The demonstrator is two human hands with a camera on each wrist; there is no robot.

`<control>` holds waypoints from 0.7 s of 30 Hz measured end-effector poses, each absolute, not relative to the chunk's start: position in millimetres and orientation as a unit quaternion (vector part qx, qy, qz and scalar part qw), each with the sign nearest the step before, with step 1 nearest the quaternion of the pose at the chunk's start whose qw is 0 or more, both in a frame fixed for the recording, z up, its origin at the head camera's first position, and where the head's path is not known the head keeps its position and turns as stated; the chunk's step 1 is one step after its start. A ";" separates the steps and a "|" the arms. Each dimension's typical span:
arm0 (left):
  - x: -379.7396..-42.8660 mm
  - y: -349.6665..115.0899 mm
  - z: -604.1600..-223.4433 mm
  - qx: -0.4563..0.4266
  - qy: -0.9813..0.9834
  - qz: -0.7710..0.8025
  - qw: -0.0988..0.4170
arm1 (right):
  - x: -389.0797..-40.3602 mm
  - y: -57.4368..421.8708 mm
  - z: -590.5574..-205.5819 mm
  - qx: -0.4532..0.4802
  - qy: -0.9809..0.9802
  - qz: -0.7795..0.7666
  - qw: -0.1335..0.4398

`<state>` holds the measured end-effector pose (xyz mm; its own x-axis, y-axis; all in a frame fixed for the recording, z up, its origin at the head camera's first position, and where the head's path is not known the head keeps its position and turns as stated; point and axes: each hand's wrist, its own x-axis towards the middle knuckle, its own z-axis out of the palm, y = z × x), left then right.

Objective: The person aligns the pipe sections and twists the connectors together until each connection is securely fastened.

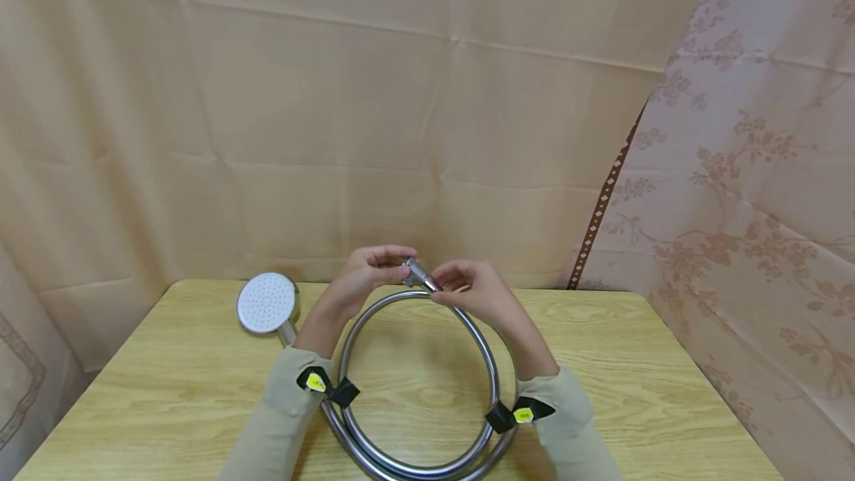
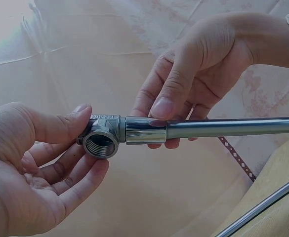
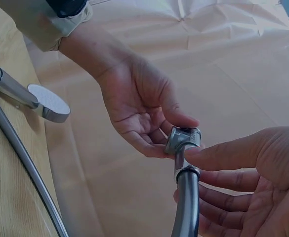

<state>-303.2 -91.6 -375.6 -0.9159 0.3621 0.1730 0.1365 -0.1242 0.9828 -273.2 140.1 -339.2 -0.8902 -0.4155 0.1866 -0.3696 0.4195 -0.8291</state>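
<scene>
My left hand (image 1: 356, 279) pinches a metal tee fitting (image 2: 102, 136) between thumb and fingers; its threaded side opening faces the left wrist camera. The shiny end nut (image 2: 145, 130) of a metal shower hose (image 2: 233, 127) meets the tee's other end, in line with it. Thumb and fingers of my right hand (image 1: 476, 289) hold that nut, close beside the left hand. In the head view the rest of the hose loops in a coil on the table beneath both forearms. How deep the nut sits on the tee is hidden.
A round shower head (image 1: 267, 303) with a white face lies on the wooden table (image 1: 167, 392) left of the left forearm. Behind the table hangs a beige curtain (image 1: 334, 110), and a flowered curtain (image 1: 755, 169) hangs on the right.
</scene>
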 end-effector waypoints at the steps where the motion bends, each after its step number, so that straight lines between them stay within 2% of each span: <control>1: -302.9 -91.6 -375.5 0.191 0.656 0.726 0.078 | -273.1 139.6 -339.4 -0.234 0.842 -0.486 0.023; 21: -302.4 -90.4 -375.1 0.195 0.651 0.729 0.079 | -273.1 141.0 -340.4 -0.242 0.838 -0.488 0.022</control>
